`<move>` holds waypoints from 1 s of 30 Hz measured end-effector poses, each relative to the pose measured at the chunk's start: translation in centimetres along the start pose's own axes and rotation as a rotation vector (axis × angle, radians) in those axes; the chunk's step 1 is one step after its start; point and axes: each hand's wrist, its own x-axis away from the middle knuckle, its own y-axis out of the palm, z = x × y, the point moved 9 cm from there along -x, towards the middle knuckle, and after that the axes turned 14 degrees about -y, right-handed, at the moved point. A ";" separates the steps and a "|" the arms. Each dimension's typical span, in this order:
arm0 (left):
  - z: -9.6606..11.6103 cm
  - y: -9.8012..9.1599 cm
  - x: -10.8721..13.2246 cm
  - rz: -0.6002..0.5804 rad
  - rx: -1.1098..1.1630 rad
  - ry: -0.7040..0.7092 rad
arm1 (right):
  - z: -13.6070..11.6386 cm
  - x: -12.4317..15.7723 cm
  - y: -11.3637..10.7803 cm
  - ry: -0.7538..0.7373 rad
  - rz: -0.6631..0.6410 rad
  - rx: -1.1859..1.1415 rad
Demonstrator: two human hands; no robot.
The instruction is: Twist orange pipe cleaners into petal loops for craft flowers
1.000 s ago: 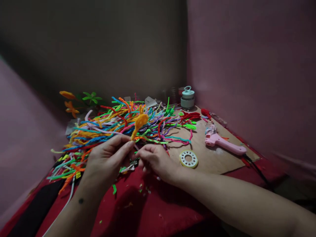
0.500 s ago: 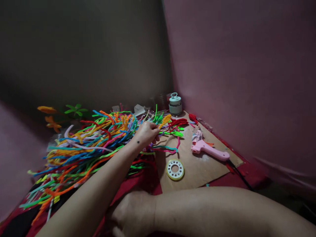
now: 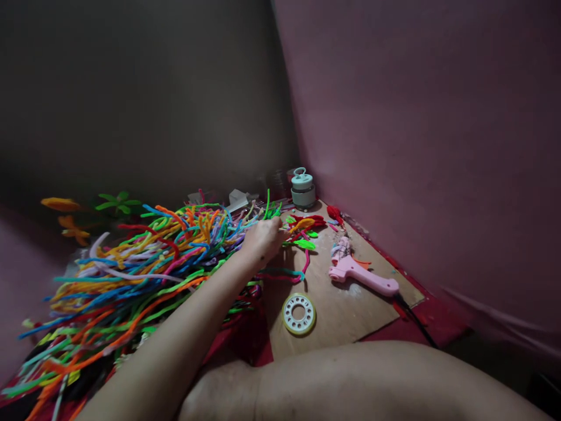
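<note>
- At the far left, an orange bud-shaped piece [image 3: 60,204] and a green leafy piece [image 3: 118,203] stand behind the heap.
- Across the left and middle spreads a heap of fuzzy stems [image 3: 144,292] in many colours.
- Low in the middle, the right hand [image 3: 219,394] is cut off by the frame edge; I cannot tell how its fingers are set or whether they hold anything.
- Just beyond the heap's right edge, the left hand [image 3: 265,237] has its fingers curled, tips hidden, so I cannot tell whether they pinch.
- Beside those fingers, an orange fuzzy piece [image 3: 303,224] lies over red ones near a bright green piece [image 3: 304,244]. It should be light, soft and bendy, hardly slippery, though its rounded end could squash; the narrow end by the hand looks the best hold.
- Farther right, a pink glue gun [image 3: 368,279] rests on a brown board [image 3: 342,321].
</note>
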 end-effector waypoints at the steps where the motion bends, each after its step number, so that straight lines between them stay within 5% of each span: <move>1: 0.0 -0.5 0.5 0.021 -0.012 0.019 | -0.9 0.2 0.0 -0.068 -0.037 -0.011; 5: -0.6 -3.0 4.3 0.069 -0.005 0.154 | -3.0 1.4 -2.2 -0.108 -0.059 -0.007; 8: -2.4 -4.1 8.2 -0.015 0.102 0.162 | -3.7 2.0 -2.8 -0.098 -0.105 0.025; 14: -7.0 -3.2 14.1 -0.185 0.301 0.122 | -3.7 2.3 -4.1 -0.140 0.218 0.163; 18: -10.1 -2.8 14.9 -0.096 0.408 0.027 | -4.1 2.4 -3.9 -0.197 0.301 0.149; 30: -11.1 -1.3 15.3 -0.027 0.223 0.168 | -4.1 2.6 -3.4 -0.195 0.273 0.066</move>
